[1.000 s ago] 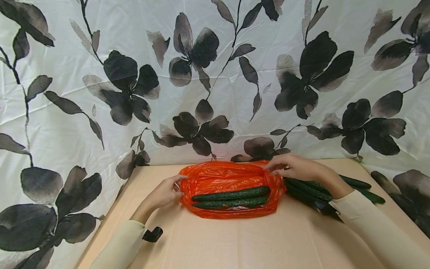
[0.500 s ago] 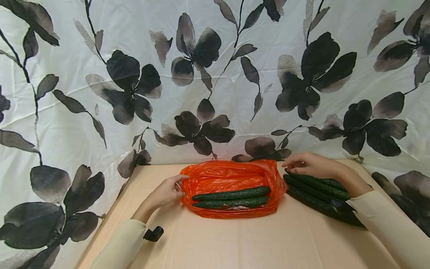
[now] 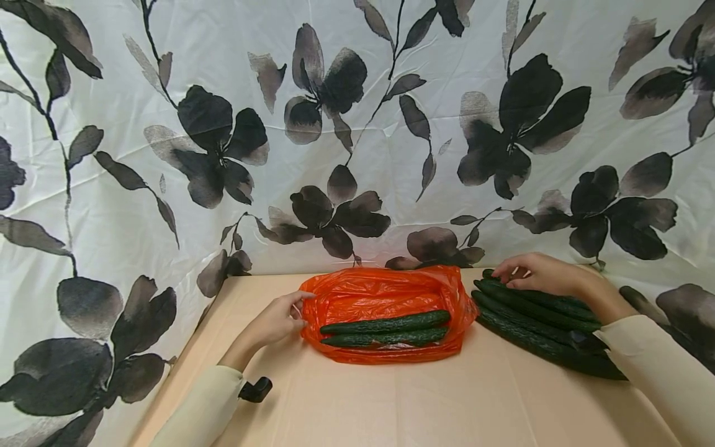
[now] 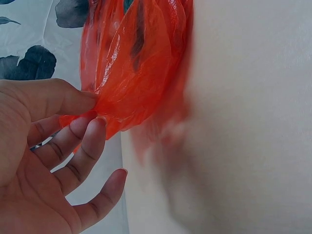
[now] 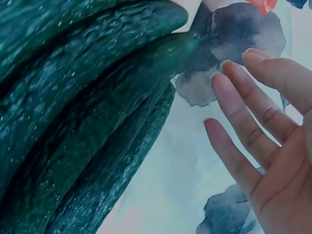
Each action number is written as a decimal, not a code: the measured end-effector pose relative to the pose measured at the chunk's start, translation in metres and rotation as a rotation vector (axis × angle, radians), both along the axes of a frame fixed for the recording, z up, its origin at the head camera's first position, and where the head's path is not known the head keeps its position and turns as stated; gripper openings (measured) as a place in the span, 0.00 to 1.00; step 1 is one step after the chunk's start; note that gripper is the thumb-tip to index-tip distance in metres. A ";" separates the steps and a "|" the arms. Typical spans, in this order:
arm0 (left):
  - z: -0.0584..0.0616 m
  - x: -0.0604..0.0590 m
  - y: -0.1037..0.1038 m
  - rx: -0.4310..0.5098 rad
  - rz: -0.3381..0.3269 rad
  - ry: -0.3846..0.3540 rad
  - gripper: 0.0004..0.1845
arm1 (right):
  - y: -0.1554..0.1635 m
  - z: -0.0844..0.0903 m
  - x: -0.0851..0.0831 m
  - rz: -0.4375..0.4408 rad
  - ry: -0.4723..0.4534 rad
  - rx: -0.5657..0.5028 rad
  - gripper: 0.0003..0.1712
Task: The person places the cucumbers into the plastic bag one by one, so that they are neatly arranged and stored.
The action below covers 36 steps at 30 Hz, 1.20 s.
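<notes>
- Floral cloth [image 3: 413,158] backs table [image 3: 357,403].
- Left hand [image 3: 276,320] pinches red bag [image 3: 380,287].
- Cucumber pile [image 3: 530,318], slanting from bag toward right sleeve [image 3: 653,360], lies just beside nearer right hand [image 3: 539,274], loosely parted, empty.

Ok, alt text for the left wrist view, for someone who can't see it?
A left hand pinches the end of a red plastic bag. A pale tabletop fills the right; floral cloth shows at upper left.

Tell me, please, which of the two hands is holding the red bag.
The left hand: its fingers pinch one end of the red bag. The right hand, at the cucumber pile, grips nothing.
</notes>
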<state>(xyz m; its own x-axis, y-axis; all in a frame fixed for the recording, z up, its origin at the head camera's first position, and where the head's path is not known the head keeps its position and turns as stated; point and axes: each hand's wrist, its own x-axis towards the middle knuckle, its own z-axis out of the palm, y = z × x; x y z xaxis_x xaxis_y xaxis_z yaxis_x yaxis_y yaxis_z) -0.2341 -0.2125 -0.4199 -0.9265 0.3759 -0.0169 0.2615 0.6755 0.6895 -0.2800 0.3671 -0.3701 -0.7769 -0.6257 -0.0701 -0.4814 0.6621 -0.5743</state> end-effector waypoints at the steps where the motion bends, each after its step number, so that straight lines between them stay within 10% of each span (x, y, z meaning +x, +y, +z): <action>1: 0.000 0.000 0.000 0.001 -0.001 0.000 0.31 | 0.002 0.000 0.000 0.000 -0.002 -0.001 0.20; 36: -0.002 -0.002 -0.001 0.005 -0.016 -0.001 0.31 | 0.035 -0.016 -0.017 -0.097 -0.062 0.059 0.21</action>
<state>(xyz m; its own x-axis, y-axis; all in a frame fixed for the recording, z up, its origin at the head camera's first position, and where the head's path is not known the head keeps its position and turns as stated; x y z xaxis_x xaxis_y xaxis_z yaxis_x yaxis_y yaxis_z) -0.2366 -0.2137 -0.4215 -0.9204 0.3907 -0.0159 0.2716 0.6680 0.6929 -0.2968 0.4019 -0.3861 -0.8265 -0.5414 -0.1543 -0.3782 0.7371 -0.5601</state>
